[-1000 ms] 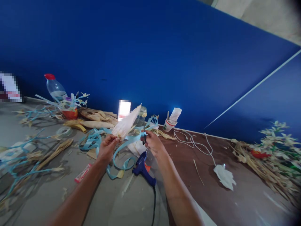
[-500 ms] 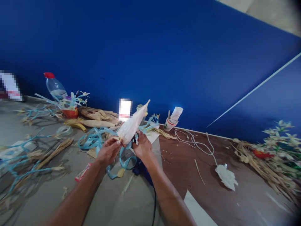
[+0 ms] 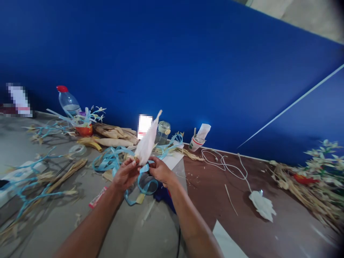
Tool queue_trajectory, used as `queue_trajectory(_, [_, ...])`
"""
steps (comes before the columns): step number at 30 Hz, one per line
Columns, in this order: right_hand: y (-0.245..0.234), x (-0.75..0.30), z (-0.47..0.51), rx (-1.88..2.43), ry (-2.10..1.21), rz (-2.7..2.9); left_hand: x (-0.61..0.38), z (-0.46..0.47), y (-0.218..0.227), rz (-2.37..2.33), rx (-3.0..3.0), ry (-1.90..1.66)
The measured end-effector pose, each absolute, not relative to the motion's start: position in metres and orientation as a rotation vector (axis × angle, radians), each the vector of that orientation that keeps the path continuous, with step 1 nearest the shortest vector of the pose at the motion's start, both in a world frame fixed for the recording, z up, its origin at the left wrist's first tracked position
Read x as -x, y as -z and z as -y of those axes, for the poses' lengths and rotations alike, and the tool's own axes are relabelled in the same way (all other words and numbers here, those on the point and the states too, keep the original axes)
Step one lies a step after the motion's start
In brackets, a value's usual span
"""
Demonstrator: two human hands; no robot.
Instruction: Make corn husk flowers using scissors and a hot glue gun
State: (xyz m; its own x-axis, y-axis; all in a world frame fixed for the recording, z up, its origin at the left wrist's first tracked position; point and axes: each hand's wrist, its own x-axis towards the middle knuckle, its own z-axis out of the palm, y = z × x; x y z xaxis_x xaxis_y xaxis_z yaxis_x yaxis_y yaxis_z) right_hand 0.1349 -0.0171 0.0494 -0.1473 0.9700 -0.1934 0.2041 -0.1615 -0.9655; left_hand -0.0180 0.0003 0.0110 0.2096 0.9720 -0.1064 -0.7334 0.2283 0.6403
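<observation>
My left hand (image 3: 127, 175) is closed in a pinch on the base of a pale corn husk (image 3: 146, 145), which stands tilted up and tapers to a thin tip. Light-blue ribbon (image 3: 145, 168) runs from the husk's base, where my right hand (image 3: 160, 171) grips it between thumb and fingers. The ribbon's loose length curls below the hands. More blue ribbon (image 3: 107, 159) lies in loops to the left. A dark blue object (image 3: 164, 196) with a black cord lies partly hidden under my right wrist.
Along the blue wall (image 3: 174, 71) stand a bottle with a red cap (image 3: 70, 102), a red cup of blue stems (image 3: 84, 129), a glass jar (image 3: 163, 132) and a paper cup (image 3: 196, 142). Dried husks (image 3: 118, 132) lie behind, a white cable (image 3: 225, 165) and flower bundle (image 3: 311, 181) rightward.
The husk has swung more upright, its tip moving left and uncovering the jar. My right hand has moved slightly lower, and the dark thing seen by its fingers no longer shows. The view has shifted a little.
</observation>
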Motion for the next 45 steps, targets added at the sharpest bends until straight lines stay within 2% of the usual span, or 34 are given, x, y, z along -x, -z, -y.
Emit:
queue_trajectory(3, [-0.062, -0.134, 0.022, 1.331, -1.550, 1.283, 0.017, 0.002, -0.009, -0.541, -0.567, -1.215])
queue_trajectory(11, [-0.067, -0.147, 0.022, 1.219, -1.635, 1.224, 0.022, 0.001, -0.009, -0.455, -0.633, -1.187])
queue_trajectory(13, [-0.064, -0.149, 0.020, 1.268, -1.444, 1.311, 0.023, 0.001, -0.011, -0.418, -0.610, -1.196])
queue_trajectory(17, [-0.062, -0.150, 0.019, 1.694, -0.709, 1.616, 0.022, 0.002, -0.011, -0.385, -0.614, -1.208])
queue_trajectory(19, [-0.064, -0.147, 0.022, 1.846, -0.481, 1.730, 0.022, 0.002, -0.008, -0.394, -0.652, -1.190])
queue_trajectory(23, [-0.068, -0.138, 0.027, 2.036, -0.275, 1.827, 0.021, 0.003, -0.004, -0.433, -0.694, -1.165])
queue_trajectory(28, [-0.073, -0.137, 0.026, 2.010, -0.245, 1.915, 0.020, 0.003, -0.006, -0.462, -0.701, -1.137])
queue_trajectory(32, [-0.069, -0.151, 0.017, 1.897, -0.403, 1.716, 0.024, -0.003, -0.008, -0.478, -0.603, -1.228])
queue_trajectory(40, [-0.046, -0.188, 0.013, 1.312, -1.290, 1.324, 0.024, -0.011, -0.004, -0.563, -0.635, -1.331])
queue_trajectory(45, [-0.055, -0.204, 0.030, 1.175, -1.587, 1.253, 0.023, -0.012, -0.001, -0.645, -0.729, -1.361])
